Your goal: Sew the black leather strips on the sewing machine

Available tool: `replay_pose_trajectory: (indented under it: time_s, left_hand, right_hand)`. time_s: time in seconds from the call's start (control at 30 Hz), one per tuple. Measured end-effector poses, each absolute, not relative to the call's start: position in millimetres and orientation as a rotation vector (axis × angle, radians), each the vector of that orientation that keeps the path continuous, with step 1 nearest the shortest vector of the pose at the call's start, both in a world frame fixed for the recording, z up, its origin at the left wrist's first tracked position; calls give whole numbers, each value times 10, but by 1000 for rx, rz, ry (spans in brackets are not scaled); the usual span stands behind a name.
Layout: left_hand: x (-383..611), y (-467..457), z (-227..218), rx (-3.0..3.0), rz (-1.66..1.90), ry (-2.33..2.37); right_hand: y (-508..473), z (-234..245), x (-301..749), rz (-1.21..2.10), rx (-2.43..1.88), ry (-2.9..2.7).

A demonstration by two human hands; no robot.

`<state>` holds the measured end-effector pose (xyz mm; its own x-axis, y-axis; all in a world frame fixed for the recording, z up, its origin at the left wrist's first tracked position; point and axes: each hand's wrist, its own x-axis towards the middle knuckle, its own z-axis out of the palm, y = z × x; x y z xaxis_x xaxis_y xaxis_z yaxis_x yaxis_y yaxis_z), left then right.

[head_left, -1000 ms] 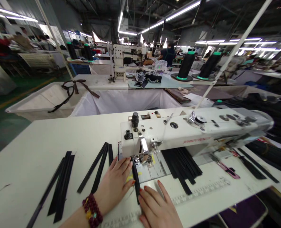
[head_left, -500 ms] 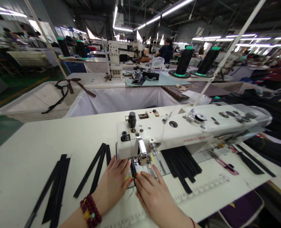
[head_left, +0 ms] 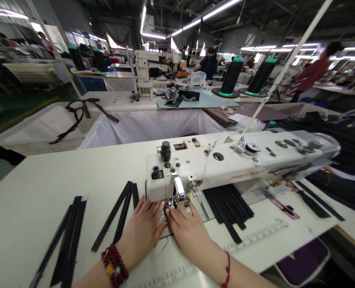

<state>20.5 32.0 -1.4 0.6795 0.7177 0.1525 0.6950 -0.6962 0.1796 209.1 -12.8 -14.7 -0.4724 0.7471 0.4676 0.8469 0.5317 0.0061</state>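
Note:
A white sewing machine reaches in from the right, its head above both my hands. My left hand lies on the bed left of the presser foot, fingers stretched forward and thumb apart. A narrow black strip shows between my hands, under the machine head; most of it is hidden. My right hand has its fingers bent close together at the strip, their tips by the silver needle parts. The right thumb is out of sight. A dark red bead bracelet circles my left wrist.
More black strips lie to the left, others beside my left hand, and a stack under the machine arm. Pink-handled snips rest on the right. Beyond the table stands a white-lined bin. A person in red is at back right.
My right hand has moved forward, its fingertips closer to the needle, and its fingers have drawn together. My left hand stays nearly in place. A person in red appears more fully at back right.

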Motion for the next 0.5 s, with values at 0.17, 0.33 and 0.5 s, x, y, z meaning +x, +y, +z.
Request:
replay_pose_trajectory:
  time_s: [0.17,0.33,0.5]
  left_hand:
    - [164,401,83,2762,304,1140]
    - [95,767,170,2764,517,1074]
    - [187,996,185,2840,559,936]
  right_hand:
    - [-70,-103,2018,-344,-1347,-2343]
    - [-227,23,2158,-209,-1379,-2326]
    - [-535,59,2748,-251,-1630,-2120]
